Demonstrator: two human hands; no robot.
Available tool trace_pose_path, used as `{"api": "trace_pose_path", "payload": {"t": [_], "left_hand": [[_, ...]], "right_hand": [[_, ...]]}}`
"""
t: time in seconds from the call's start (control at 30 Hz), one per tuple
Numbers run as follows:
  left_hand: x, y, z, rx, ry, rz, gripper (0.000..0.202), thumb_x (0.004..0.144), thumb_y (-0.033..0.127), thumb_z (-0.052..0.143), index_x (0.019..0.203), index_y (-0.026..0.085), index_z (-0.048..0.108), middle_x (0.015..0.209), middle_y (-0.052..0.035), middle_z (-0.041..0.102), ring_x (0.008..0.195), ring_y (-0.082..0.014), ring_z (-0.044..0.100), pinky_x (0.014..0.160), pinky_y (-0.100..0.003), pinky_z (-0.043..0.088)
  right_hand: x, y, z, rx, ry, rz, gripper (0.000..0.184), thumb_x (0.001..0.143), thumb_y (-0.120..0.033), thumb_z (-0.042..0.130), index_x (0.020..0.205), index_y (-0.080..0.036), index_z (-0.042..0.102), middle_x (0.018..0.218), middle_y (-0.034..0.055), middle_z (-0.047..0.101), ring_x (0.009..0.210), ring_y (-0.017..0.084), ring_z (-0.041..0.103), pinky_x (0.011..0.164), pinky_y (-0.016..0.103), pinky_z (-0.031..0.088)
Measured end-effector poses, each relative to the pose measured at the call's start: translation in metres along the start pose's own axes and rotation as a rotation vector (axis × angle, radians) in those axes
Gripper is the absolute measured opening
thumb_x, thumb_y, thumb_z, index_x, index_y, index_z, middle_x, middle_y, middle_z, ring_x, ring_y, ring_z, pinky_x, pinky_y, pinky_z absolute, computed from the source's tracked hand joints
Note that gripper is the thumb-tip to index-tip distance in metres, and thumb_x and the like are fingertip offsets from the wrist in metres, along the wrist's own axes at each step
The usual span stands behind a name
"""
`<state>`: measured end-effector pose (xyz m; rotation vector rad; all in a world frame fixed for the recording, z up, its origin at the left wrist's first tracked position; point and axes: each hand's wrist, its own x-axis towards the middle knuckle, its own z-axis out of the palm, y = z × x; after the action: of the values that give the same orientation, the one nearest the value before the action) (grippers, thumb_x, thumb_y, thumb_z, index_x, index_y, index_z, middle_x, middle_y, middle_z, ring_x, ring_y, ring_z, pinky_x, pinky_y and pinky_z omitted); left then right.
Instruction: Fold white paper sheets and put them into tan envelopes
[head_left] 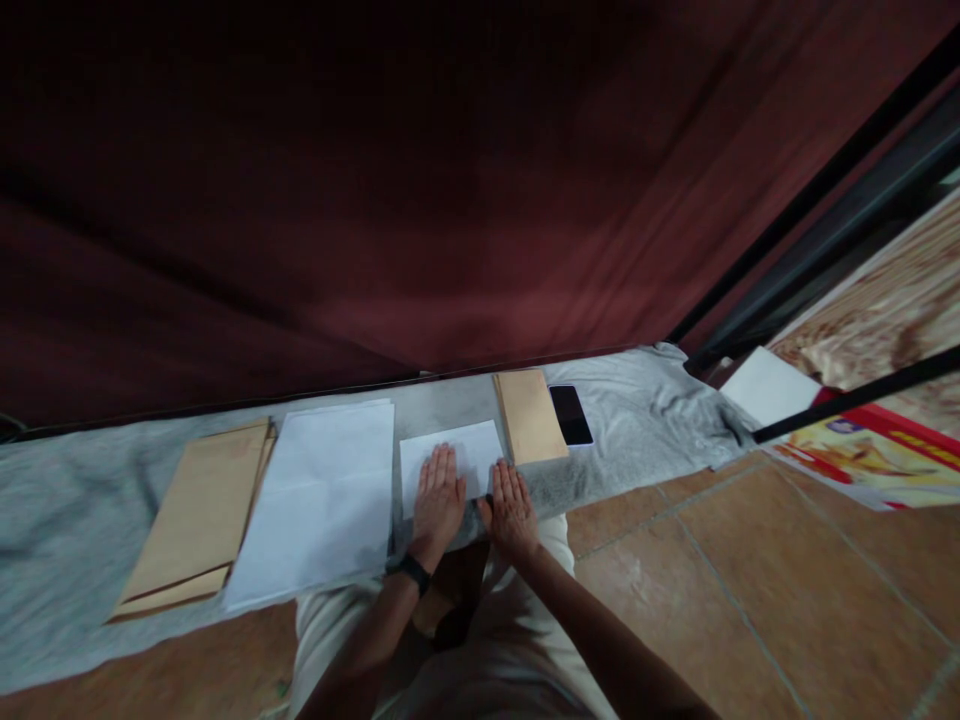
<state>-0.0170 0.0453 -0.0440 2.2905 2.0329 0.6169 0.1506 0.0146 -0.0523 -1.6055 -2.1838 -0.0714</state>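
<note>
A white sheet of paper (475,440), about half the size of the stacked sheets beside it, lies before me on a grey cloth. My left hand (439,500) rests flat on it, fingers stretched out, with a dark band on the wrist. At the sheet's right edge, my right hand (511,508) lies flat too, fingertips by the paper's lower right corner. Just right of the sheet is a small stack of brown envelopes (534,418). To the left lies a stack of larger white paper (319,490). Neither hand grips anything.
Further left, larger brown envelopes (196,510) lie in a pile. A dark-screened phone (571,414) is right of the small envelopes. The grey cloth (637,410) covers the narrow surface. Behind it hangs a dark red curtain (465,200). Black bars and a colourful box (877,450) stand at right.
</note>
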Motion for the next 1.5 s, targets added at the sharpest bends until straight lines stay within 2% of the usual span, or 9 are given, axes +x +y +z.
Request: {"api": "trace_pose_path", "payload": {"t": [0.13,0.4,0.5,0.73,0.97,1.17,1.23,1.33,1.5], "left_hand": [[-0.004,0.010,0.007,0.011,-0.081,0.045,0.059,0.099,0.026,0.031,0.154,0.008,0.033,0.162,-0.0166,0.034,0.153,-0.0267,0.025,0.123,-0.050,0.028],[0.015,-0.006,0.015,0.010,-0.143,0.085,0.060,0.096,0.018,0.031,0.155,0.009,0.033,0.162,-0.0146,0.036,0.153,-0.0237,0.026,0.124,-0.047,0.027],[0.026,-0.010,0.014,0.027,-0.122,0.086,0.057,0.100,0.024,0.029,0.154,0.010,0.035,0.161,-0.0132,0.038,0.153,-0.0230,0.026,0.125,-0.047,0.025],[0.033,-0.027,0.008,0.003,-0.013,0.025,0.058,0.100,0.031,0.030,0.152,0.006,0.037,0.160,-0.0173,0.039,0.152,-0.0259,0.028,0.124,-0.049,0.025],[0.016,-0.032,-0.002,0.012,0.047,-0.061,0.063,0.100,0.035,0.030,0.152,0.000,0.036,0.158,-0.0229,0.038,0.151,-0.0303,0.029,0.122,-0.052,0.027],[-0.006,-0.031,-0.008,0.024,0.062,-0.104,0.061,0.100,0.035,0.030,0.152,0.003,0.037,0.158,-0.0212,0.040,0.150,-0.0301,0.033,0.121,-0.053,0.031],[-0.018,-0.025,-0.010,0.047,0.036,-0.083,0.059,0.100,0.033,0.031,0.151,0.004,0.039,0.158,-0.0204,0.040,0.150,-0.0301,0.033,0.121,-0.052,0.031],[-0.039,-0.010,-0.013,0.075,-0.031,0.034,0.057,0.100,0.032,0.033,0.152,0.011,0.041,0.160,-0.0151,0.038,0.151,-0.0288,0.031,0.122,-0.051,0.030],[-0.059,0.007,-0.017,0.088,-0.069,0.100,0.057,0.100,0.034,0.037,0.155,0.022,0.037,0.161,-0.0084,0.038,0.151,-0.0269,0.030,0.122,-0.055,0.027]], "right_hand": [[0.011,-0.001,-0.005,0.063,-0.041,0.027,0.054,0.104,-0.032,0.038,0.151,-0.005,0.042,0.154,0.0198,0.046,0.146,0.029,0.039,0.118,0.048,0.035],[0.045,-0.016,0.003,0.160,-0.124,-0.094,0.050,0.105,-0.030,0.036,0.151,-0.013,0.044,0.154,0.0107,0.048,0.146,0.022,0.040,0.120,0.042,0.033],[0.042,-0.016,0.007,0.117,-0.129,-0.109,0.049,0.106,-0.031,0.036,0.150,-0.013,0.046,0.154,0.0114,0.049,0.146,0.023,0.040,0.121,0.043,0.030],[0.023,-0.008,0.002,0.033,-0.053,-0.091,0.061,0.105,-0.039,0.040,0.156,-0.007,0.033,0.157,0.0178,0.043,0.148,0.027,0.035,0.120,0.044,0.031],[0.008,0.002,-0.003,-0.004,-0.018,-0.033,0.063,0.105,-0.040,0.040,0.156,-0.006,0.031,0.157,0.0197,0.041,0.147,0.029,0.037,0.119,0.045,0.031],[-0.006,0.014,-0.004,-0.014,-0.005,-0.027,0.063,0.105,-0.041,0.041,0.156,-0.006,0.031,0.156,0.0210,0.043,0.146,0.030,0.039,0.117,0.047,0.033],[-0.009,0.018,-0.006,-0.013,-0.002,-0.028,0.060,0.105,-0.039,0.041,0.154,-0.005,0.035,0.155,0.0212,0.044,0.145,0.030,0.039,0.116,0.047,0.034],[-0.006,0.022,-0.010,0.023,-0.016,0.000,0.052,0.104,-0.031,0.040,0.150,-0.007,0.042,0.149,0.0196,0.051,0.139,0.029,0.045,0.112,0.046,0.038],[0.014,0.019,-0.014,0.062,-0.059,0.186,0.043,0.100,-0.026,0.046,0.140,-0.014,0.054,0.128,0.0169,0.064,0.113,0.029,0.060,0.096,0.042,0.047]]}}
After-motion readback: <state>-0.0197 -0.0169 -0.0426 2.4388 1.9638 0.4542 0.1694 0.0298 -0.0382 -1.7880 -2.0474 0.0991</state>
